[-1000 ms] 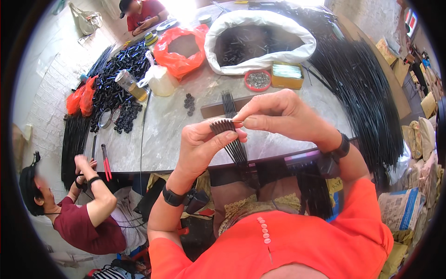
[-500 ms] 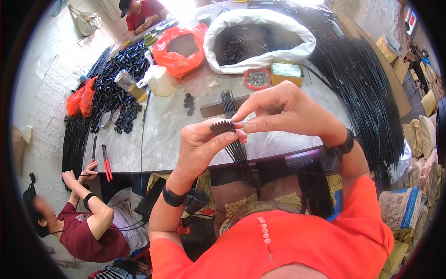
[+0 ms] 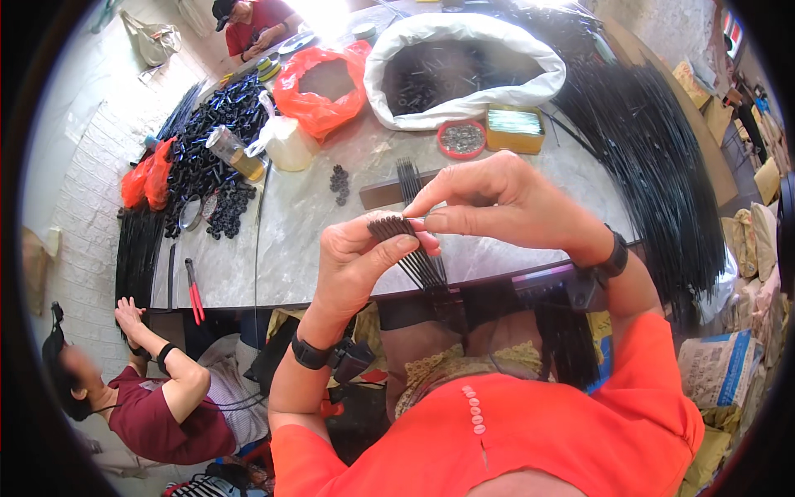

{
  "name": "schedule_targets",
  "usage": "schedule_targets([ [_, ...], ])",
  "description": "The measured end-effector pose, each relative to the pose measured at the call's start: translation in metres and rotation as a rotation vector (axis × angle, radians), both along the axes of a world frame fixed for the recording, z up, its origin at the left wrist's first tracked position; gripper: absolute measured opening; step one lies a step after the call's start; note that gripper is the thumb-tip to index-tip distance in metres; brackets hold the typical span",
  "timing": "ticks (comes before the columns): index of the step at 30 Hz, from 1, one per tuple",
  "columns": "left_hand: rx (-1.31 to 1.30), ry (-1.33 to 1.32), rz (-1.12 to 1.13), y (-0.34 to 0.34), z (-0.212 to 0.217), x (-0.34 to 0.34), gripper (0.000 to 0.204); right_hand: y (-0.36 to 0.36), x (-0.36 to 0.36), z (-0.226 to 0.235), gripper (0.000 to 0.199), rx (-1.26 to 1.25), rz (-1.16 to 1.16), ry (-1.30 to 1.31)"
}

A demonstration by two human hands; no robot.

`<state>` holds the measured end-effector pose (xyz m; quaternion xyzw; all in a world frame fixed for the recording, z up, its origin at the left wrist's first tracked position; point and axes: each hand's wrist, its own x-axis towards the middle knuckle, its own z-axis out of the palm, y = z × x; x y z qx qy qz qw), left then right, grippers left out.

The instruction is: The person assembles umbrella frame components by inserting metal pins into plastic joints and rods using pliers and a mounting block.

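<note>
Over the near edge of the table, my left hand [image 3: 354,258] holds a fanned row of thin black rods [image 3: 421,272] between thumb and fingers. Their thicker tips stand side by side above the thumb. My right hand [image 3: 505,199] meets the row from the right, its thumb and forefinger pinched at the rod tips around a small, thin piece too fine to name. Just beyond my hands, another bunch of black rods [image 3: 407,172] rests across a brown bar [image 3: 379,195] lying on the grey table [image 3: 302,244].
A white sack [image 3: 383,103] of small black parts, a red dish [image 3: 461,139] of metal bits and a yellow box [image 3: 515,141] stand beyond. Long black rods [image 3: 654,157] cover the right side. Red-handled pliers [image 3: 194,291] lie left, near a seated co-worker [image 3: 170,406].
My right hand has shifted slightly left and lower along the row of rod tips. The seated co-worker's hand has opened and lifted at the table's left edge.
</note>
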<state>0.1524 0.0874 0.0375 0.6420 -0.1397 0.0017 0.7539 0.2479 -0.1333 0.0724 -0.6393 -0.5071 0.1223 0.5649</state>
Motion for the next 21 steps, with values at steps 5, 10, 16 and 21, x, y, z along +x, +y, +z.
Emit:
schedule_targets([
  [5, -0.005, 0.006, 0.014, 0.0018, -0.0014, -0.0005, 0.020, 0.0039, -0.0049, -0.0003, 0.022, 0.039, 0.049, 0.136],
  [10, 0.015, -0.013, -0.001, 0.0007, -0.0002, 0.0001, 0.020, 0.0039, -0.0006, -0.0010, 0.022, 0.065, 0.058, 0.099],
  [16, 0.005, 0.002, -0.001, 0.0020, -0.0013, -0.0002, 0.020, 0.0007, -0.0012, 0.0032, 0.023, 0.031, 0.054, 0.047],
  [21, -0.019, -0.003, 0.004, 0.0015, -0.0027, 0.0001, 0.019, 0.0000, -0.0007, 0.0006, 0.024, 0.043, 0.064, 0.025],
])
